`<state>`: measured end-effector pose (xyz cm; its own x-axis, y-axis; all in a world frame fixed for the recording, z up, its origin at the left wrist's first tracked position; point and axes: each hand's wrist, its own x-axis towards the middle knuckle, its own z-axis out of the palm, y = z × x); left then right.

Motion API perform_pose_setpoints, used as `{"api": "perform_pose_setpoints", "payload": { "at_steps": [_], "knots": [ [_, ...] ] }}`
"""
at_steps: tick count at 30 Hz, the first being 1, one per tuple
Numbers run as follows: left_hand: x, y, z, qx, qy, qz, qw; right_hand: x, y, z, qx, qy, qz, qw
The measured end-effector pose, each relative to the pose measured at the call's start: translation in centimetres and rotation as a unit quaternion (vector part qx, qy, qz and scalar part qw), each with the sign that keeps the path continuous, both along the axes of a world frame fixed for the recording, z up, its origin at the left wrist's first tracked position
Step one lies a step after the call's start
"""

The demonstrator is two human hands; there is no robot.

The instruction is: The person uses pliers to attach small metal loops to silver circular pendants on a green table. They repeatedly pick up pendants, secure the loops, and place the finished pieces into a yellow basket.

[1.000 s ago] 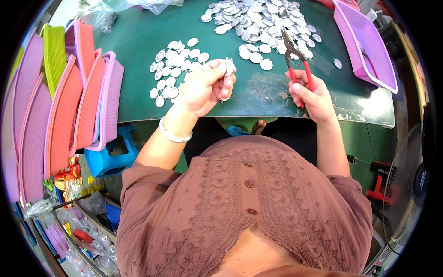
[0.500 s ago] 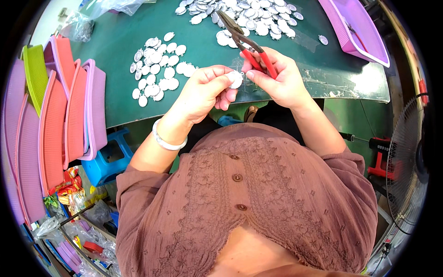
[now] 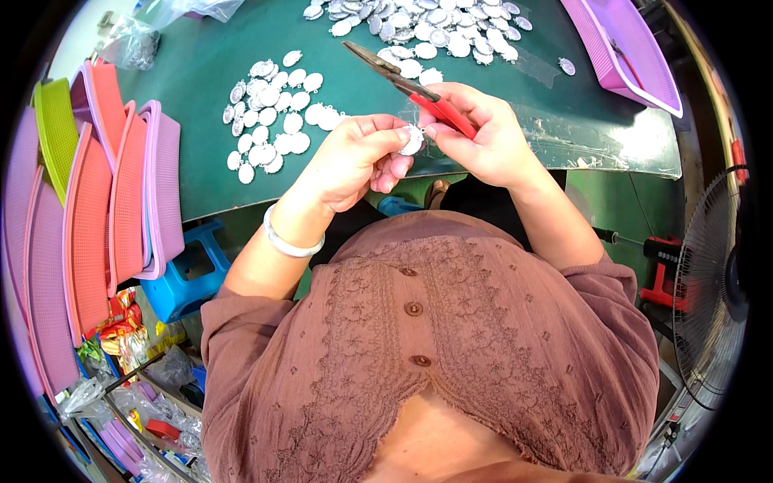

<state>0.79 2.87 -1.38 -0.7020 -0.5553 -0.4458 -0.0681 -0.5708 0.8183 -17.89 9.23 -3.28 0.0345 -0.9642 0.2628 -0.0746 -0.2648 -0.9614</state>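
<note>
A small round silvery pendant (image 3: 411, 141) with a loop at its edge is pinched between thumb and fingers of my left hand (image 3: 360, 154). My right hand (image 3: 485, 133) is closed around the red handles of a pair of pliers (image 3: 403, 79), whose dark jaws point up and to the left. My right thumb and fingertip come close to the pendant's loop; whether they touch it I cannot tell. Beyond my left hand lies a loose group of similar pendants (image 3: 269, 109) on the green table (image 3: 201, 153). A larger heap of pendants (image 3: 435, 22) spreads at the far side.
Pink and purple plastic baskets (image 3: 86, 233) stand stacked on the left beside a blue stool (image 3: 187, 278). A purple basket (image 3: 624, 60) with a red-handled tool inside sits at the far right. One pendant (image 3: 567, 67) lies apart near it. A fan (image 3: 708, 278) stands at the right.
The pliers have swung leftward in my right hand, and their handles have come closer together. My left hand keeps the pendant in nearly the same place.
</note>
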Motion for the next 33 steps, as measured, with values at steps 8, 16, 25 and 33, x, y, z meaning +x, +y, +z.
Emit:
{"api": "perform_pose_setpoints", "payload": {
  "at_steps": [8,16,25,33],
  "knots": [
    [0.2,-0.4,-0.4,-0.011,-0.022,-0.002,1.000,-0.2,-0.2,0.0,0.005,0.011,-0.029,0.999],
    [1.2,-3.4,-1.6,-0.520,-0.272,0.025,0.809,-4.2,0.1,-1.6,-0.009,0.136,-0.178,0.975],
    [-0.9,-7.4,-2.1,-0.775,-0.222,-0.040,0.590,-7.2,0.9,-2.9,-0.076,0.338,-0.306,0.887],
    [-2.1,-6.4,-2.0,-0.742,-0.242,-0.126,0.612,-7.3,0.8,-3.0,-0.092,0.352,-0.295,0.884]
  ]
}}
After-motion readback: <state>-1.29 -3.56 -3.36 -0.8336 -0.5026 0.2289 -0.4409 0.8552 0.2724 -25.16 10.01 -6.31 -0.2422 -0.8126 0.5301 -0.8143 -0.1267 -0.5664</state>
